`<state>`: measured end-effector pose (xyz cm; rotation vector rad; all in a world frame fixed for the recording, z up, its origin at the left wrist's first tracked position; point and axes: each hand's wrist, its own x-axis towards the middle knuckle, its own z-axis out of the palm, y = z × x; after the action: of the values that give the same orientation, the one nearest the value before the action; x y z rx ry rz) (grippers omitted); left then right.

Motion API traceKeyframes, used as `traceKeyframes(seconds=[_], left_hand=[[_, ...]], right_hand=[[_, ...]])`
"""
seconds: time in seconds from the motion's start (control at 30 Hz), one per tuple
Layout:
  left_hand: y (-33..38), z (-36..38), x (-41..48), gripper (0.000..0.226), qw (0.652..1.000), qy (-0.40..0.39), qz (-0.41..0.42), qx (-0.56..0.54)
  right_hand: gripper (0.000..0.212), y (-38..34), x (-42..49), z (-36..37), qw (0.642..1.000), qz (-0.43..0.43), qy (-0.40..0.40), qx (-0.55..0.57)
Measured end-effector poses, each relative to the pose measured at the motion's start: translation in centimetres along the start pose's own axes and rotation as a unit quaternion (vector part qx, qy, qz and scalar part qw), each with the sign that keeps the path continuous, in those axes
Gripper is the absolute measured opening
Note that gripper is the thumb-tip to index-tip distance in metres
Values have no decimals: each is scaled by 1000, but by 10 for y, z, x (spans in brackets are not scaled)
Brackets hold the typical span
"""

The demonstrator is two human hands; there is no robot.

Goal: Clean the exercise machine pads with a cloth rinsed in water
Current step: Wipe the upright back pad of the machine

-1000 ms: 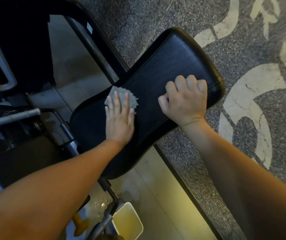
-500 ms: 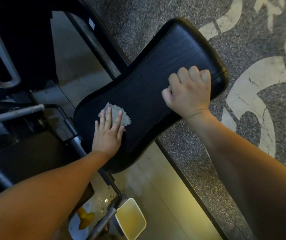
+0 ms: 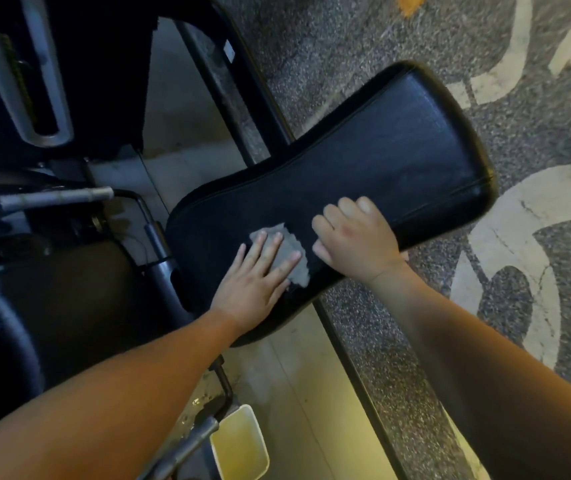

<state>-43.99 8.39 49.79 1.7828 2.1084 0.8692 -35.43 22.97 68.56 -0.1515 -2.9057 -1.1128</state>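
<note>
Left hand [image 3: 256,278] flat, fingers straight, pressing grey cloth [image 3: 299,271] onto black pad [image 3: 363,161] near its narrow end. Flat palm spreads pressure for wiping. Right hand [image 3: 355,237] fisted, nothing in it, resting on pad just beside cloth, likely steadying pad against push. Pale tub [image 3: 239,445] on floor below, probably kept close for rinsing.

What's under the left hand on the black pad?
A small grey cloth, pressed flat against the black vinyl machine pad by the straight fingers of the left hand. Its ragged edge shows past the fingertips; how far it extends beneath the palm is covered.
</note>
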Motion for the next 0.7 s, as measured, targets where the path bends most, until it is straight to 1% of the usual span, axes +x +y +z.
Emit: traceKeyframes(seconds=[0.03, 0.1, 0.23, 0.37, 0.53, 0.6, 0.7], left_hand=[[-8, 9, -16, 57, 1000, -2, -23, 1], [-4, 21, -35, 58, 999, -11, -45, 0], [34, 39, -43, 57, 992, 5, -121, -45], [70, 52, -44, 57, 991, 22, -121, -59], [62, 50, -49, 54, 986, 0, -139, -95], [55, 37, -35, 54, 973, 16, -183, -142], [38, 17, 2, 55, 944, 48, -260, -197]], right_hand=[[15, -3, 4, 5, 1000, -10, 11, 0], [18, 1, 2, 4, 1000, 7, 22, -15], [19, -3, -3, 9, 999, -8, 21, -30], [20, -4, -3, 9, 1000, -8, 11, -27], [20, -6, -5, 11, 999, -2, 17, -28], [20, -5, -5, 12, 1000, 0, 17, -25], [21, -3, -6, 18, 999, 5, 33, -24]])
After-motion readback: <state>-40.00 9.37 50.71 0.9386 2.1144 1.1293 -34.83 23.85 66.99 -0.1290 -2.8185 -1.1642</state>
